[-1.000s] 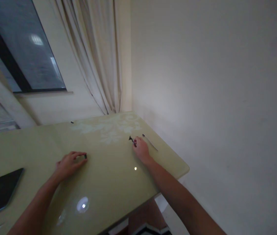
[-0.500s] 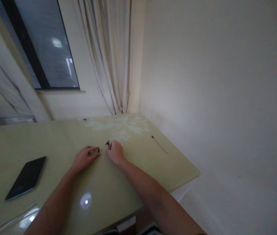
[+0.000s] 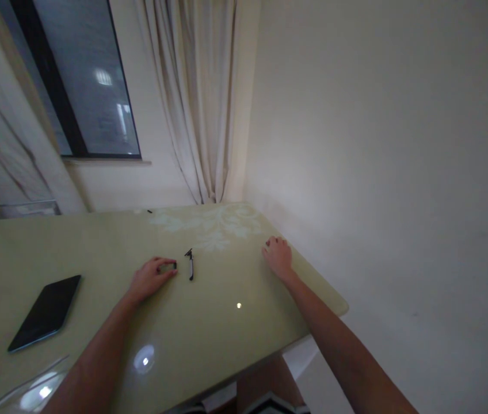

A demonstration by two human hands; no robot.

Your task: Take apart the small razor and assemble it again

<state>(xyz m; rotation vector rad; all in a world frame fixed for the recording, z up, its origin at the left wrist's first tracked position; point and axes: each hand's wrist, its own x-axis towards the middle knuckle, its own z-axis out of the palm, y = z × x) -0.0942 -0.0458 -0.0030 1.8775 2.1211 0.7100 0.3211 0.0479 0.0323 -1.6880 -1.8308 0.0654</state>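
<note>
My left hand [image 3: 153, 279] rests on the table, its thumb and forefinger closed on a small black piece [image 3: 175, 265] too small to name. Just right of those fingertips lies a razor [image 3: 191, 265], its dark head pointing away from me and its grey and black handle towards me; neither hand touches it. Over by the table's right edge, my right hand [image 3: 278, 257] is curled down where a thin white stick with a dark end lay. A dark tip [image 3: 268, 244] shows at its fingers; the rest of the stick is hidden under the hand.
A black tablet [image 3: 46, 313] lies on the glossy table [image 3: 209, 333] at the left. Near the back edge is a small dark bit [image 3: 149, 211]. A clear, shiny object [image 3: 32, 388] sits at the lower left. The wall [image 3: 356, 172] borders the right side.
My right hand has let go of the razor, leaving it on the table, and has moved right onto the thin white stick. The left hand stays in place with its black piece.
</note>
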